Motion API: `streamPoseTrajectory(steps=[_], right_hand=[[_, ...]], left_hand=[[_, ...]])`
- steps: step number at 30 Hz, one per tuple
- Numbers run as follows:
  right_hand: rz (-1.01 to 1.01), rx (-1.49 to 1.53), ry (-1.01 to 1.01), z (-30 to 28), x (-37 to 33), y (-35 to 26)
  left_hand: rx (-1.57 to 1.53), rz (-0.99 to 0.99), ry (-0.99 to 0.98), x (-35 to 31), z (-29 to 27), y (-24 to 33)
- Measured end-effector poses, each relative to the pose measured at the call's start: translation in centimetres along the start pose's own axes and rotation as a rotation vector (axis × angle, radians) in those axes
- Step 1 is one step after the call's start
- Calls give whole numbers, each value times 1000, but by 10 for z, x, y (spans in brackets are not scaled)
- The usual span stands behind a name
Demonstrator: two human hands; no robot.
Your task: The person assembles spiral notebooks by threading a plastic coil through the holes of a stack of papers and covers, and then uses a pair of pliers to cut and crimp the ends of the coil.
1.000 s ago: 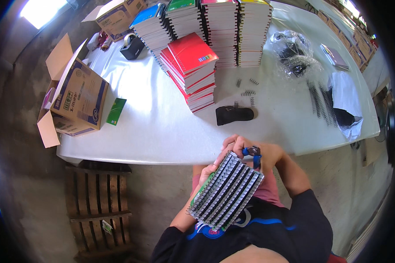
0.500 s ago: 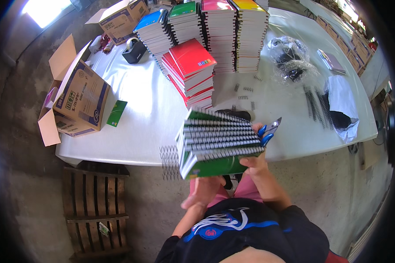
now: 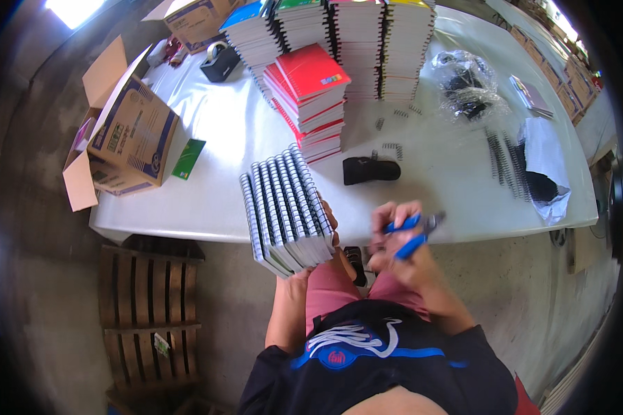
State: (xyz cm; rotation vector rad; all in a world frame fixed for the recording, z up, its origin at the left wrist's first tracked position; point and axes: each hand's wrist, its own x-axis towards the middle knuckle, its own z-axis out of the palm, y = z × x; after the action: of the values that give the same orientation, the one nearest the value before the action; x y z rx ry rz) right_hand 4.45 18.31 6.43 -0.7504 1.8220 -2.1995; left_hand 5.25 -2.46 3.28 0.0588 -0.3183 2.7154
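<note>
My left hand (image 3: 323,257) holds a thick bundle of spiral-bound notebooks (image 3: 284,207) from underneath, spines up, at the near edge of the white table (image 3: 214,200). My right hand (image 3: 393,238) is closed on blue-handled pliers (image 3: 412,233), just right of the bundle and apart from it. A stack of red notebooks (image 3: 311,97) lies on the table beyond the bundle, with taller stacks of notebooks (image 3: 367,41) behind it.
An open cardboard box (image 3: 128,138) lies on its side at the table's left, a green notebook (image 3: 188,158) beside it. A black pouch (image 3: 370,169), loose wire spirals (image 3: 502,162), plastic bags (image 3: 464,86) and a tape dispenser (image 3: 218,62) lie on the table. A wooden pallet (image 3: 149,311) sits lower left.
The notebook bundle passed from both hands into my left hand alone and moved left. My right hand came off it with the pliers and dropped to the right.
</note>
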Motion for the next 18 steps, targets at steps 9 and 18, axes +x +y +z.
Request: streamPoseTrajectory(steps=[9,18], right_hand=[[-385,-1088,-212,-44,32,-66],[-489,-1242,-367,-29,45,-109]], left_hand=[[255,362,321,-29,-93,25],[341,425,261,-29,-74,23]])
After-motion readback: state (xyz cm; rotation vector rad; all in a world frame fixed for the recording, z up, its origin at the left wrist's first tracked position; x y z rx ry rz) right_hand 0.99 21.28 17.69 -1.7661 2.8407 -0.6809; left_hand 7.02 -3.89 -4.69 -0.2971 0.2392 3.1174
